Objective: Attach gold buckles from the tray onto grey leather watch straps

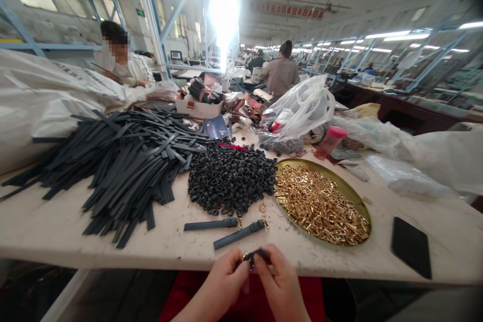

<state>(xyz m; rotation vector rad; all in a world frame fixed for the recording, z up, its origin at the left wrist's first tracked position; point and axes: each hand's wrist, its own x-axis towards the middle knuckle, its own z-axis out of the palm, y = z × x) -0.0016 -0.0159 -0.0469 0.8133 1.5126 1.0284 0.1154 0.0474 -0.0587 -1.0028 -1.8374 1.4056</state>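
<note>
Between my two hands, just in front of the table edge, is a black strap (260, 255) with a gold buckle (248, 257). My left hand (228, 274) pinches the buckle end, and my right hand (277, 271) grips the strap beside it; the fingers cover much of both. Two black straps fitted with gold buckles, a left one (211, 225) and a right one (239, 234), lie just beyond my hands. Behind them spreads a heap of small black loops (230, 181). Gold buckles (320, 201) fill a round brass-coloured tray (347, 186) to the right.
Many loose black straps (132, 161) are piled at the left. A dark phone (411, 246) lies at the right, and a pink-lidded jar (331, 142) stands behind the tray. Plastic bags (302, 108) and a box (199, 108) line the back. Other people (283, 73) sit beyond.
</note>
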